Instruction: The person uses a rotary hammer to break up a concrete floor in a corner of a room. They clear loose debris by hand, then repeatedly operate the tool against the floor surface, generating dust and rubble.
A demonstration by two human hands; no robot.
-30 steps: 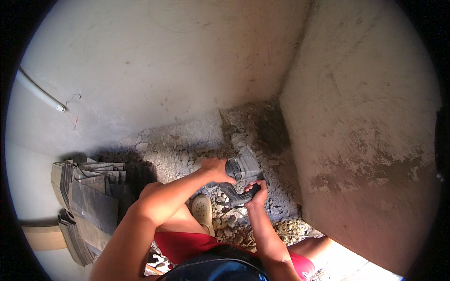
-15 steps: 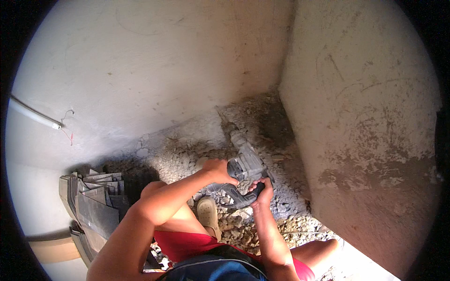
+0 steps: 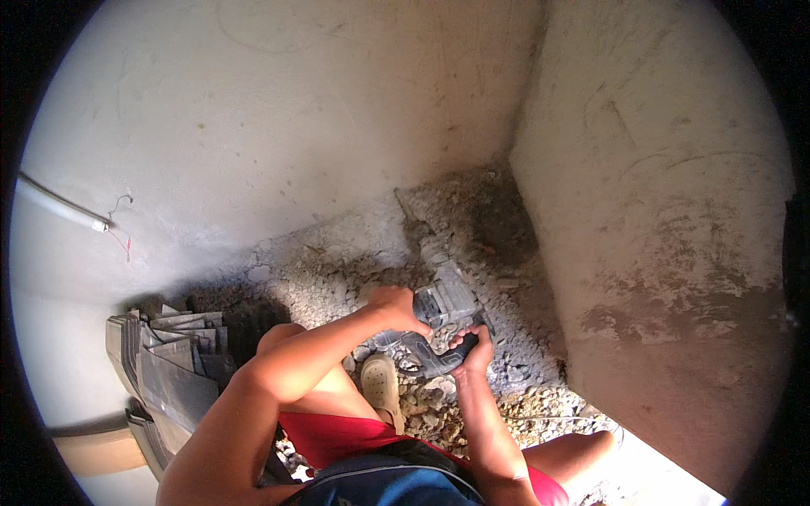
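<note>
A grey and black rotary hammer slants across the rubble, its chisel bit pointing away from me at the foot of the back wall. The bit's tip meets the broken floor close to that wall. My left hand is wrapped around the left side of the tool's body; what it grips there is partly hidden. On the black rear handle, my right hand is closed with its fingers curled round the grip.
Broken concrete covers the floor. Stacked grey tiles lean at the left. A beige clog is on my foot beside the tool. The back wall and right wall meet at a corner; a conduit with loose wires sticks out left.
The view has shifted slightly. Both hands keep their grip on the rotary hammer, and its bit stays near the foot of the back wall.
</note>
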